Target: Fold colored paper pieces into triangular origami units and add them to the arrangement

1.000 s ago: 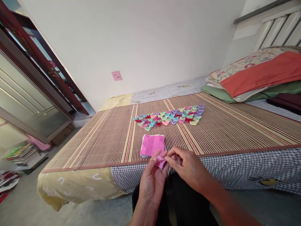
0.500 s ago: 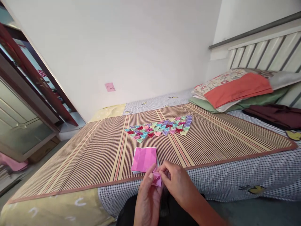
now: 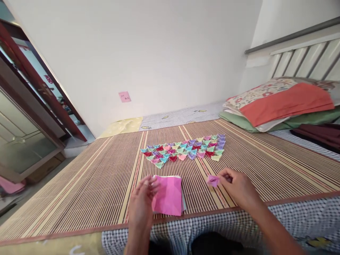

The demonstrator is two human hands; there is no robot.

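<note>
On the striped mat [image 3: 106,191]: folded paper pieces [image 3: 182,157] sit in close rows, apparently finished.
Paper stack [image 3: 170,198]: flat sheets, pink uppermost, yet to be shaped.
Right hand [image 3: 239,187]: fingertips pinched on a small pink piece [image 3: 212,181], right of the stack.
Left hand [image 3: 140,202]: loosely open, blurred, nothing visibly held; contact with the stack unclear.
Containers: none visible.

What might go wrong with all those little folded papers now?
The right hand pinches the pink folded paper by one side, so it might slip or crumple. The folded rows sit close together, so one bump could push several crooked. The left hand is right by the square stack, and might nudge its sheets.
</note>
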